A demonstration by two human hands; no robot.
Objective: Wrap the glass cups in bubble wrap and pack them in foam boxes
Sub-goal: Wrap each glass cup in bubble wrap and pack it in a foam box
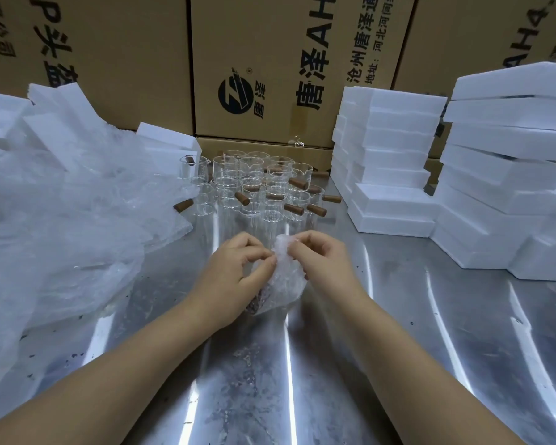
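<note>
Curled fingers [261,255] of the left hand [235,274] and right hand [323,261] are pinching the top fold of the bubble-wrapped glass cup [284,282], which is resting on the steel worktop [414,332] between the palms. Both forearms are reaching in from the near edge. Unwrapped cups [257,187] are standing just beyond, with foam boxes [395,162] stacked far right.
</note>
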